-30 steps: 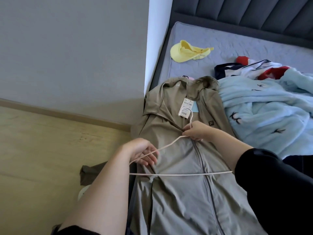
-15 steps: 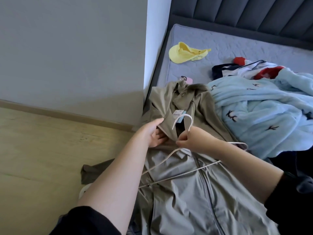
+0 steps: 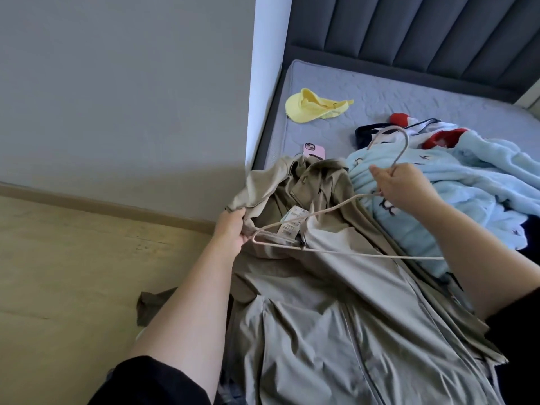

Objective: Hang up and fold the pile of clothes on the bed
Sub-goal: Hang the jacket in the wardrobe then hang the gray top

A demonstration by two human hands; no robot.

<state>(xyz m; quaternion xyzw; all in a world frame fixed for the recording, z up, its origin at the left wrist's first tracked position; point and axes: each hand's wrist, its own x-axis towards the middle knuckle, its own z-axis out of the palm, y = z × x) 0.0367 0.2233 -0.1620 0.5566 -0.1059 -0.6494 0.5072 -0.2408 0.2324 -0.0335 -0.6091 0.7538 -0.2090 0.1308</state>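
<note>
An olive-grey zip jacket [image 3: 336, 311] lies lengthwise along the bed's near edge, its front opened and a paper price tag [image 3: 290, 225] showing at the collar. My left hand [image 3: 233, 229] grips the jacket's left shoulder fabric and lifts it. My right hand [image 3: 400, 187] holds a thin pale pink hanger [image 3: 350, 252] by the neck below its hook. The hanger's left end sits at the lifted shoulder, and its bar crosses the jacket's chest. A light blue fleece garment [image 3: 467, 182] with small dark motifs lies to the right.
On the grey mattress [image 3: 394, 95] lie a yellow cap [image 3: 312, 108], a pink phone [image 3: 314, 150] and red, white and navy clothes [image 3: 409, 130]. A grey wall and wooden floor [image 3: 73, 258] are left of the bed. A padded headboard stands behind.
My right hand raised the hanger up and to the right, over the blue fleece. My left hand moved left and took hold of the jacket's shoulder, opening the front.
</note>
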